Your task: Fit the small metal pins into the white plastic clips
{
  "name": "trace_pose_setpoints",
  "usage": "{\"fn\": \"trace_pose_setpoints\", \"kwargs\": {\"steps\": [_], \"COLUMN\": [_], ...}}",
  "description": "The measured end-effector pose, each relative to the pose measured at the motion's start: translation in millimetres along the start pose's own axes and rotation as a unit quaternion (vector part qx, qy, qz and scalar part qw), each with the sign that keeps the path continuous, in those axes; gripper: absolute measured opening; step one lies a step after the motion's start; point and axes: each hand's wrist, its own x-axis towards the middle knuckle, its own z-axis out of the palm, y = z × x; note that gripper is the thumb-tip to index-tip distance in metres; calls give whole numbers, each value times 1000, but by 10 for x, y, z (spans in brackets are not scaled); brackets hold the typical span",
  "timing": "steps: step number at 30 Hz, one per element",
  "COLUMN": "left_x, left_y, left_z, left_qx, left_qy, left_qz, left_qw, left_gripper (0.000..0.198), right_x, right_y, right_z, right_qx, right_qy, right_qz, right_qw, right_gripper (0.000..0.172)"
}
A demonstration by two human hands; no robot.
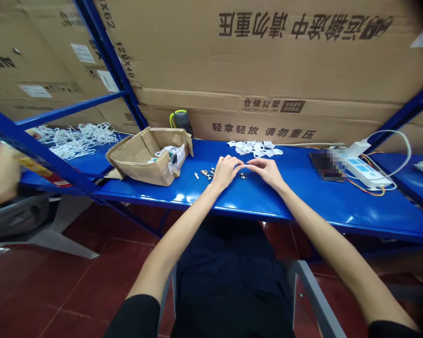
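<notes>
Between left hand (pixel 225 172) and right hand (pixel 266 171), a pinched white part (pixel 246 165).

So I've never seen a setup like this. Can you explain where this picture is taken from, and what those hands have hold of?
This picture comes from a camera worn on a person's head, looking forward and down, so the two bare arms are the wearer's own; no machine is involved. The left hand and right hand meet above a blue metal shelf, their fingertips pinching a tiny white piece. On the shelf lie small metal-and-white parts, a heap of white plastic clips and an open brown cardboard box. Another person's hand shows at the far left edge.
</notes>
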Motion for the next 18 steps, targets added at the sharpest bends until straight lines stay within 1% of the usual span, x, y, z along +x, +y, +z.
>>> {"fn": "trace_pose_setpoints", "kwargs": {"steps": [3, 7, 10, 12, 15, 18], "left_x": [1, -1, -7, -15, -35, -54], "left_y": [-16, -38, -54, -71, -98, -105], "left_z": [5, 0, -10, -12, -9, -9], "left_qx": [16, 53, 83, 104, 134, 163], "left_qy": [-6, -54, -77, -69, -42, -21], "left_qz": [4, 16, -1, -32, -78, -108], "left_qw": [1000, 997, 994, 992, 987, 980], "left_gripper": [28, 24, 23, 29, 39, 43], "right_x": [2, 4, 12, 18, 23, 23], "right_y": [26, 55, 85, 107, 131, 140], "right_z": [-5, 1, 21, 35, 43, 39], "right_qx": [-52, -157, -226, -247, -264, -279], "right_qy": [-10, -31, -46, -54, -60, -66], "right_qz": [-10, -38, -60, -68, -74, -75], "right_qw": [999, 986, 971, 965, 960, 955], "right_gripper": [31, 25, 20, 18, 16, 16]}}
